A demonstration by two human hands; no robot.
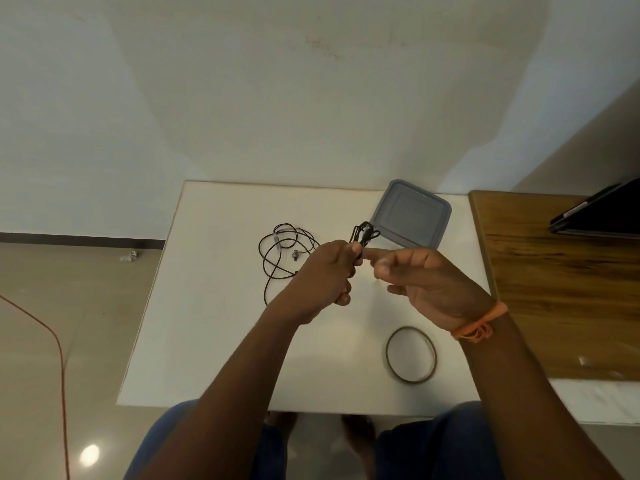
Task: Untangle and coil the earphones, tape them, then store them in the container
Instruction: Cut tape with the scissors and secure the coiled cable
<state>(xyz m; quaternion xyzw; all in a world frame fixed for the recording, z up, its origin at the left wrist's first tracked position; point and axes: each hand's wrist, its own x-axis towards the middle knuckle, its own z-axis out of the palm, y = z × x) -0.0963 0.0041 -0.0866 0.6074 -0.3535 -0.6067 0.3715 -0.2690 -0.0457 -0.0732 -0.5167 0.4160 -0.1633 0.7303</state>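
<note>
Above the white table (214, 323), my left hand (323, 275) grips a small bundle of black earphone cable (363, 233) that sticks up past its fingers. My right hand (426, 282) is close beside it, index finger stretched out toward the bundle and almost touching it, the other fingers loosely bent. A second set of black earphones (280, 254) lies loose and looped on the table to the left of my left hand. The grey container (412, 216) with its lid on sits at the table's far right. A thin roll of tape (411, 354) lies flat near the front right.
A wooden tabletop (561, 289) adjoins the white table on the right, with a dark tablet or laptop (602, 213) at its far corner. An orange cord (59, 358) runs across the floor at the left. My knees show under the table's front edge.
</note>
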